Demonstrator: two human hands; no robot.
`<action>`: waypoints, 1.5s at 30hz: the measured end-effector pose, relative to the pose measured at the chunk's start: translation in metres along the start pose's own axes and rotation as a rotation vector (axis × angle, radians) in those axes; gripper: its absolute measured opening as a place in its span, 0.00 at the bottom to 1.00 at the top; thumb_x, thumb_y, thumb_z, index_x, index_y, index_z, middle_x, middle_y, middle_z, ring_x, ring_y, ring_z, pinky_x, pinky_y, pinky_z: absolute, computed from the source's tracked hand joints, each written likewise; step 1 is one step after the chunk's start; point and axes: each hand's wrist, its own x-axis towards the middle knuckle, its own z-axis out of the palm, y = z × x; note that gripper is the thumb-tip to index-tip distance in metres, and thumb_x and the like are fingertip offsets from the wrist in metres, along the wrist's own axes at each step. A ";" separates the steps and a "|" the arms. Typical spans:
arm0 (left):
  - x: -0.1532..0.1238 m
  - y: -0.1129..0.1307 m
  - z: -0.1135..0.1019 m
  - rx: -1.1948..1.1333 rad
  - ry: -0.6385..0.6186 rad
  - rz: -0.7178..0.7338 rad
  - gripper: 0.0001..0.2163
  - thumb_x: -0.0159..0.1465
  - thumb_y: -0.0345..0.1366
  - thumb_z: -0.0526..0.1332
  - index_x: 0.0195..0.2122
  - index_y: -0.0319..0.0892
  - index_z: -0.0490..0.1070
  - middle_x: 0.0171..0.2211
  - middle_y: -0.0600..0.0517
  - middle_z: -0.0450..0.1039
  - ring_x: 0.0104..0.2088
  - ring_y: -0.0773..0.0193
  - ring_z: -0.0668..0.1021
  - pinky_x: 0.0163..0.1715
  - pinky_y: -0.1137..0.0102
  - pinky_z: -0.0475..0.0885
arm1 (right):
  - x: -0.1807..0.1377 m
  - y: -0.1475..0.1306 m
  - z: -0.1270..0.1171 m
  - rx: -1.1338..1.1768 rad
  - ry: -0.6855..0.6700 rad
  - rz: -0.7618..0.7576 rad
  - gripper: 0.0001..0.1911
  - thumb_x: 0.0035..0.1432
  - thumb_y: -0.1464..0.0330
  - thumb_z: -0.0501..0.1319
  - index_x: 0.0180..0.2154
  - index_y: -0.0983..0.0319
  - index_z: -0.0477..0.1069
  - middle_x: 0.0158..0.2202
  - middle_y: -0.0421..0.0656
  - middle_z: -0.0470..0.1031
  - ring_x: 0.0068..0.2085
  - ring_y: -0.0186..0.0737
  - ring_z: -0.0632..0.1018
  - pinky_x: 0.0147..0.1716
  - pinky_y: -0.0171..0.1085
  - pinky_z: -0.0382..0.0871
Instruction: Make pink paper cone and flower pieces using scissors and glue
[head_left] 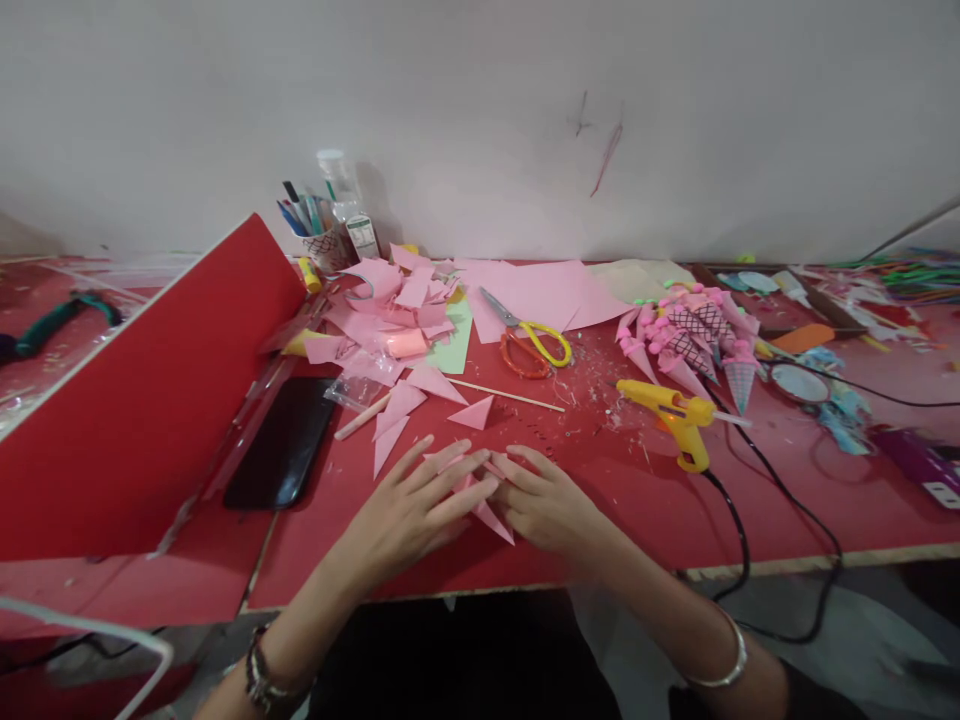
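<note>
Close to the table's front edge, my left hand [431,495] and my right hand [551,505] meet around a piece of pink paper [493,521]. Its pointed tip sticks out below my fingers toward me, and its upper part is mostly covered. My left fingers lie across the paper from above, while my right fingers pinch it from the other side. Just beyond my hands lie pink paper cones or folded triangles [472,413], with more to the left [391,440]. A thin wooden stick [510,395] rests behind them.
Scissors [529,340] lie past the stick, near pink scraps [375,310]. At right are a yellow glue gun [679,415], its black cord [742,530] and a pile of decorated cones [694,335]. A phone [281,445] and a leaning red board [157,390] are at left.
</note>
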 end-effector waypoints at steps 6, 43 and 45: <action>0.001 0.002 0.001 0.003 0.014 -0.125 0.13 0.65 0.30 0.44 0.44 0.42 0.66 0.39 0.54 0.75 0.42 0.66 0.72 0.52 0.66 0.52 | 0.000 0.000 -0.004 -0.029 0.002 -0.054 0.19 0.59 0.77 0.43 0.37 0.63 0.71 0.40 0.37 0.74 0.43 0.35 0.68 0.48 0.38 0.59; -0.018 0.010 0.018 -0.108 -0.161 -0.706 0.14 0.62 0.36 0.51 0.21 0.39 0.66 0.20 0.53 0.67 0.20 0.67 0.69 0.21 0.73 0.61 | 0.001 0.000 0.023 0.188 -0.382 0.680 0.11 0.55 0.70 0.52 0.21 0.62 0.64 0.22 0.41 0.67 0.26 0.35 0.68 0.26 0.33 0.56; -0.016 0.010 0.018 -0.065 -0.180 -0.705 0.14 0.62 0.35 0.51 0.20 0.39 0.65 0.20 0.53 0.66 0.20 0.67 0.68 0.20 0.73 0.60 | 0.002 0.000 0.024 0.150 -0.404 0.674 0.11 0.56 0.70 0.52 0.22 0.62 0.64 0.22 0.41 0.67 0.26 0.36 0.68 0.26 0.33 0.56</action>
